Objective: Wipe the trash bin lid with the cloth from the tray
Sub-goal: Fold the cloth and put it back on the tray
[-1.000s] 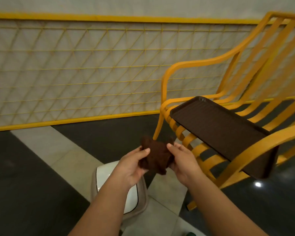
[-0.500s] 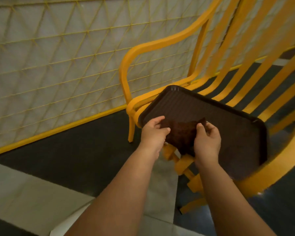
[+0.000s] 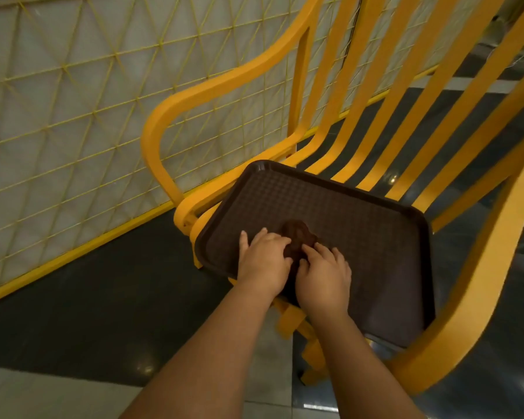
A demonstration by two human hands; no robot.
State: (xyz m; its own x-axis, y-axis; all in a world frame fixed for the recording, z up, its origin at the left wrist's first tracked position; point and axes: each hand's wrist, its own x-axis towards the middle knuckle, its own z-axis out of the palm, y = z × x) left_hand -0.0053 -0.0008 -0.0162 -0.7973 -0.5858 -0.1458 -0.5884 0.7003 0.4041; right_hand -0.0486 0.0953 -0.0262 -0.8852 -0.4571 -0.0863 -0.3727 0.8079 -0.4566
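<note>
A dark brown cloth [image 3: 297,237] lies bunched on the dark brown tray [image 3: 360,225], which rests on the seat of a yellow slatted chair. My left hand [image 3: 263,258] and my right hand [image 3: 324,276] sit side by side on the tray, fingers curled on the near part of the cloth, which they partly hide. The trash bin and its lid are out of view.
The yellow chair [image 3: 330,116] has a curved armrest on the left and tall back slats. A yellow wire-mesh partition [image 3: 73,116] runs along the left. Dark and light floor tiles [image 3: 88,297] lie below the tray.
My hands carried the cloth from above the bin over to the tray and lowered it onto the tray's surface. The view swung right and the bin left the frame.
</note>
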